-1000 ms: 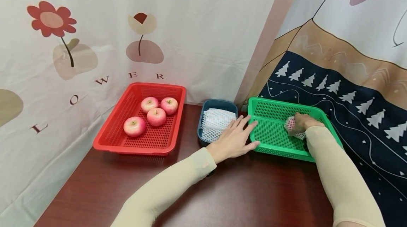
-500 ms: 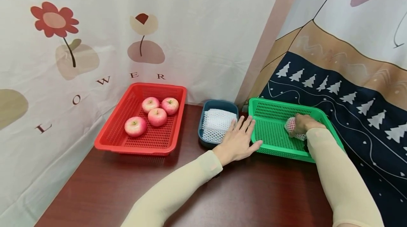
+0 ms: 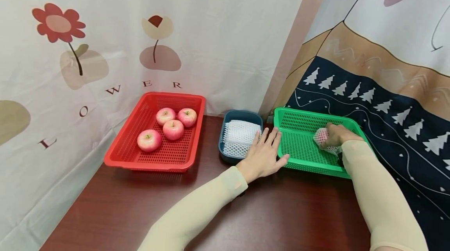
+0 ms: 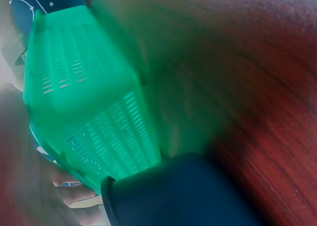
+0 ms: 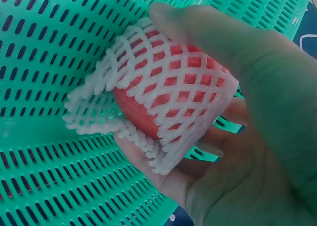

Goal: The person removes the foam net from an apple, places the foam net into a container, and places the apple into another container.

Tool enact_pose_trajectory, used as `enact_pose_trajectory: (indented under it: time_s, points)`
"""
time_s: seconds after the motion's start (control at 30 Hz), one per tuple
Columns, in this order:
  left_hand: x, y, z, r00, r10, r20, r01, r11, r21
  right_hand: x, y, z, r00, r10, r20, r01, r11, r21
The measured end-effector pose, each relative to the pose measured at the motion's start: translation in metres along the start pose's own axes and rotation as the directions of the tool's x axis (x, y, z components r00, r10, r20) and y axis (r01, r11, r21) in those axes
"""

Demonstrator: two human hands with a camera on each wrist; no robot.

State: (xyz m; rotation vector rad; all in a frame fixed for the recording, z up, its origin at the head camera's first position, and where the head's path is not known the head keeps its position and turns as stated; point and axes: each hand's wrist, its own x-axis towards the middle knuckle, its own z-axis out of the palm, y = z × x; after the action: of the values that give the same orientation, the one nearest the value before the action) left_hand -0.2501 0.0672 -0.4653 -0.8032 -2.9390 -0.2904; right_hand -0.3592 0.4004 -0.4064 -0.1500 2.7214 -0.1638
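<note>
My right hand (image 3: 338, 134) grips an apple (image 5: 136, 112) wrapped in a white foam net sleeve (image 5: 173, 77), inside the green basket (image 3: 293, 141). In the right wrist view the thumb lies over the top of the net and the fingers curl beneath. Red skin shows through the mesh and at the sleeve's open end. With fingers spread, my left hand (image 3: 261, 158) lies between the dark blue tub (image 3: 225, 124) and the green basket's left end, close to both rims. White foam nets (image 3: 240, 136) fill the blue tub.
At the left a red basket (image 3: 149, 161) holds several bare apples (image 3: 173, 129). All the containers stand on a dark red-brown wooden table (image 3: 281, 212). A printed curtain (image 3: 225, 40) hangs directly behind them.
My left hand has shifted slightly right and turned, its fingers now pointing more away from me. The right hand keeps hold of the netted apple in nearly the same spot.
</note>
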Motion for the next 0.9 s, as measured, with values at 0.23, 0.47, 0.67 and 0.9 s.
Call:
enact_pose_trajectory:
  time_s: [0.23, 0.47, 0.67, 0.9]
  points:
    - [0.001, 0.0, -0.001, 1.0, 0.002, 0.018, -0.001, 1.0, -0.02, 0.0, 0.0, -0.005, 0.999, -0.04, -0.025, 0.04, 0.999, 0.002]
    - [0.003, -0.001, -0.002, 1.0, -0.008, 0.028, 0.009, 1.0, -0.029, -0.001, -0.006, -0.016, 0.996, -0.071, -0.059, 0.072, 0.997, 0.014]
    - [0.001, 0.0, -0.002, 1.0, -0.008, 0.025, 0.009, 0.999, -0.051, -0.007, -0.013, -0.019, 0.989, -0.11, -0.103, 0.112, 0.994, 0.014]
    - [0.0, -0.001, -0.001, 1.0, -0.008, 0.015, 0.009, 0.998, -0.067, -0.018, -0.024, -0.02, 0.978, -0.158, -0.137, 0.165, 0.985, 0.044]
